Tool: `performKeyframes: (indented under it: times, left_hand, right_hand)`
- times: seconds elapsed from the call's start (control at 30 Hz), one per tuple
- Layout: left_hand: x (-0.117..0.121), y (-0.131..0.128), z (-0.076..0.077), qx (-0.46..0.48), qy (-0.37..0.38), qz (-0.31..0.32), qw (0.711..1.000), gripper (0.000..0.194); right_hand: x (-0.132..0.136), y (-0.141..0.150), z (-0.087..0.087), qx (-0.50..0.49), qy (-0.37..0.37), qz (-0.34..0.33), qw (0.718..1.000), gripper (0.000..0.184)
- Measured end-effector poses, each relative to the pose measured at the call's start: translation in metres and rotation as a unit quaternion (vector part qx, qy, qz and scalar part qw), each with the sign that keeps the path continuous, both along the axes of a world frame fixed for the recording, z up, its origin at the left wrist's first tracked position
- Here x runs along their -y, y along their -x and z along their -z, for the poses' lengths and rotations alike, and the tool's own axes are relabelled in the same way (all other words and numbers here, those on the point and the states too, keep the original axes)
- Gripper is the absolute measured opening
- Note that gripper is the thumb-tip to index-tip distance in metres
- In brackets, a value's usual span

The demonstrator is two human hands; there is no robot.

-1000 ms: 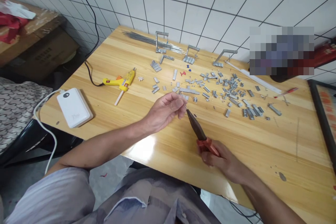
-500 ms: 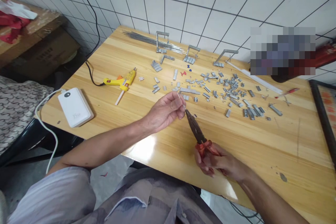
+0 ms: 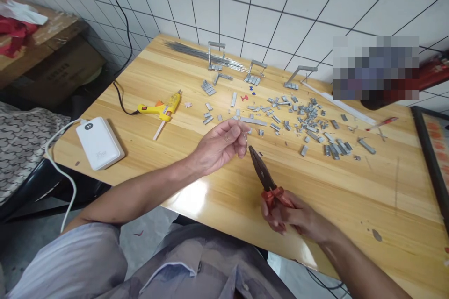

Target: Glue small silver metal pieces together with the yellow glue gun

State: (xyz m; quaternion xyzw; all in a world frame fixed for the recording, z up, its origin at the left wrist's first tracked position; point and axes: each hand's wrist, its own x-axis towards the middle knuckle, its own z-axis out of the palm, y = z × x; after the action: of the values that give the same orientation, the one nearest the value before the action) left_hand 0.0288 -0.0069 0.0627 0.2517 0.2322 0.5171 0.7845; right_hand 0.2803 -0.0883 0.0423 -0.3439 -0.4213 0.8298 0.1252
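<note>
My left hand (image 3: 222, 145) pinches a thin metal wire (image 3: 245, 137) between thumb and fingers, above the middle of the wooden table. My right hand (image 3: 286, 212) is wrapped around the red handles of a pair of long-nose pliers (image 3: 263, 173). The pliers' jaws point up and left, their tip close to the wire's lower end just beside my left fingers. Whether the jaws grip the wire cannot be made out. Beyond my hands, many small grey metal pieces (image 3: 310, 114) lie scattered.
A yellow glue gun (image 3: 163, 110) lies left of my hands, and a white power bank (image 3: 100, 144) with a cable sits at the table's left edge. Three bent metal frames (image 3: 216, 56) stand at the back beside a bundle of wires (image 3: 189, 51). A black-framed panel (image 3: 430, 159) borders the right.
The wire has turned in my left fingers, its upper end no longer sticking up as before. The pliers' tip has shifted slightly right, away from my left hand.
</note>
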Motion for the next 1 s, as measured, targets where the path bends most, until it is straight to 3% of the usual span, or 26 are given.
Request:
performKeyframes:
  times: [0.07,0.17,0.3,0.37,0.43,0.53,0.6,0.7,0.83,1.0]
  left_hand:
    - [-0.001,0.002,-0.003,0.015,0.016,0.026,0.999,0.040]
    - [0.000,0.003,-0.004,0.032,0.034,0.051,0.998,0.042]
    - [0.001,0.001,-0.003,0.028,0.022,0.041,0.999,0.044]
    - [0.001,0.000,-0.001,0.013,0.019,0.015,1.000,0.045]
    - [-0.001,0.000,0.000,-0.012,0.025,-0.034,0.999,0.045]
    - [-0.005,0.002,-0.002,-0.061,0.033,-0.117,0.991,0.039]
    - [-0.006,0.003,-0.005,-0.075,0.024,-0.132,0.988,0.038]
    - [-0.006,0.005,-0.008,-0.061,-0.008,-0.119,0.991,0.043]
    - [-0.004,0.005,-0.008,-0.053,-0.022,-0.085,0.995,0.045]
    - [-0.005,0.004,-0.005,-0.063,-0.023,-0.053,0.996,0.044]
  right_hand:
    - [0.001,-0.004,0.010,-0.110,0.103,-0.024,0.988,0.023]
    - [0.001,-0.011,0.025,-0.200,0.188,-0.046,0.960,0.023]
    - [0.003,-0.008,0.025,-0.201,0.186,-0.052,0.960,0.025]
    - [0.006,0.000,0.016,-0.127,0.114,-0.028,0.985,0.027]
    - [0.010,0.009,0.006,0.024,-0.037,0.027,0.999,0.023]
    - [0.015,0.019,-0.003,0.236,-0.273,0.066,0.930,0.014]
    - [0.017,0.020,-0.005,0.268,-0.327,0.048,0.905,0.012]
    - [0.015,0.014,-0.006,0.229,-0.287,0.020,0.930,0.013]
    - [0.009,0.005,-0.010,0.124,-0.146,-0.002,0.981,0.019]
    - [0.003,-0.001,-0.010,0.066,-0.049,-0.048,0.995,0.042]
